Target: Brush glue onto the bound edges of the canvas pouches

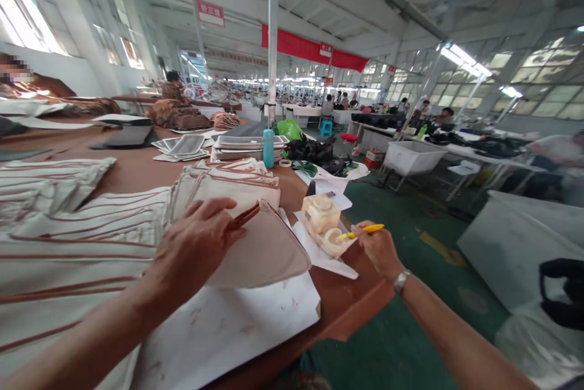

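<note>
My left hand [205, 232] pinches the brown-trimmed corner of a beige fabric panel [269, 250], whose near part is raised over a sheet of white paper [246, 329]. In my right hand [378, 250], which wears a metal-banded watch or bracelet [402, 281], is a yellow-handled brush [371, 229]. Its tip is at the round opening of a stained, cream-coloured plastic container [320, 212]; the contents are hard to make out. More beige panels with brown edging [91, 232] lie in overlapping rows to the left and behind my left hand.
The brown tabletop [360, 299] ends at its right edge, above a green floor [410, 341]. Behind stand a turquoise bottle [268, 148], stacked grey panels [237, 148] and a tub of dark material [333, 183]. Bins [413, 157] stand rightward; several people work farther off.
</note>
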Motion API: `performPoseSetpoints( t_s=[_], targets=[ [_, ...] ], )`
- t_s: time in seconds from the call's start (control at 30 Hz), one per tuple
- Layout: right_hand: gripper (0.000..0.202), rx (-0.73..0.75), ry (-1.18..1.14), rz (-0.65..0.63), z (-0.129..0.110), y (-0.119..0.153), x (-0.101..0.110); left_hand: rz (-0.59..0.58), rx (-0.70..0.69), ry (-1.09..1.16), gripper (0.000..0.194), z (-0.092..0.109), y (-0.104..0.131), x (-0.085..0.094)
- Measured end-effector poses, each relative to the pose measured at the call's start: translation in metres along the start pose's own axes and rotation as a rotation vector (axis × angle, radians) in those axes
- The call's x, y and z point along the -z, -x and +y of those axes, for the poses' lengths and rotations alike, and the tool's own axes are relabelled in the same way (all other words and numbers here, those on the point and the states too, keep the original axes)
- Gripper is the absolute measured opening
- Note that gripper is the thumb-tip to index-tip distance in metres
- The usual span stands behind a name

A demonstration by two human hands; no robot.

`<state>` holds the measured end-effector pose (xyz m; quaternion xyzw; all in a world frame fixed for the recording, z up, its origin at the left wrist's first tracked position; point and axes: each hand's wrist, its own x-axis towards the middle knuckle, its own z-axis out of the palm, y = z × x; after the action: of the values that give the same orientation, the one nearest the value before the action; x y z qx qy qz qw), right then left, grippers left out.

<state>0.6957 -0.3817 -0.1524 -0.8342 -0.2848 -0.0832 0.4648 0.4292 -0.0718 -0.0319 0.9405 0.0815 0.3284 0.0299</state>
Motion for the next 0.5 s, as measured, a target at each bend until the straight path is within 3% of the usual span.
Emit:
performPoseSetpoints(
  t_s=[0.1, 0.2, 0.33, 0.43, 0.5],
  targets=[
    [0.042, 0.024, 0.048, -0.080, 0.013, -0.011, -0.026, 0.002, -0.063, -0.045, 0.029, 0.015, 0.011, -0.004],
    [0.039, 0.036, 0.081, -0.126, 0.020, -0.016, -0.037, -0.037, 0.008, 0.093, 0.027, 0.020, 0.020, -0.013],
    [0.040, 0.054, 0.078, -0.109, 0.017, -0.012, -0.022, -0.155, 0.136, 0.332, 0.021, 0.024, 0.019, -0.015],
    [0.041, 0.088, 0.055, -0.140, 0.011, -0.003, -0.006, -0.292, 0.250, 0.399, 0.021, 0.034, 0.009, -0.011],
    [0.039, 0.110, 0.041, -0.167, 0.007, 0.004, 0.001, -0.303, 0.321, 0.412, 0.023, 0.043, 0.005, -0.010]
  ],
)
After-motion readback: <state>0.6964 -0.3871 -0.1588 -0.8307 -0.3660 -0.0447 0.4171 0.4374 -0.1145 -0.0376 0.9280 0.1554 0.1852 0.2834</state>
